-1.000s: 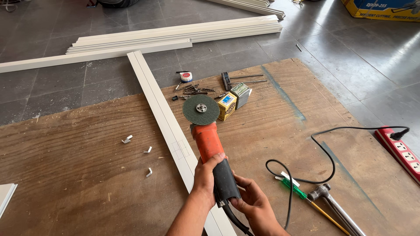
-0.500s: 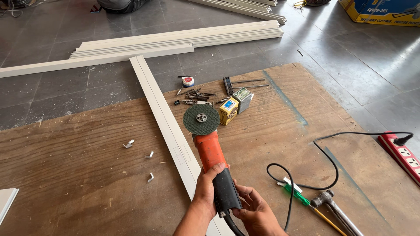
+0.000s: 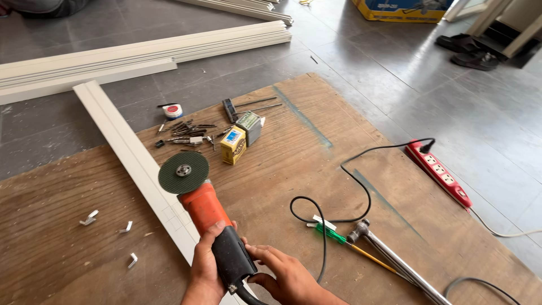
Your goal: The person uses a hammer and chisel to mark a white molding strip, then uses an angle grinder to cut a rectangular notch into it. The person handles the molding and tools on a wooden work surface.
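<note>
Both hands are gripping an orange-and-black angle grinder: the left hand is wrapping closed around the neck where the orange body meets the black handle, and the right hand is clamping its fingers against the right side of that handle near the cable end. The tool is pointing up and away from the hands, its dark green cutting disc facing upward and hovering over a long white profile strip that is running diagonally from beneath the left wrist toward the far left. Everything is lying on a worn plywood sheet spread over a grey tiled floor. Left of the left hand, small bent metal clips are sitting scattered on the wood. Beyond the disc, a yellow box and a grey box are resting just beside loose screws and bits, with a small tape roll farther out. Right of the right hand, a green-handled screwdriver and a hammer are lying near a looping black cable, which is running to a red power strip on the floor. Far ahead, more white strips are stacked on the tiles.
</note>
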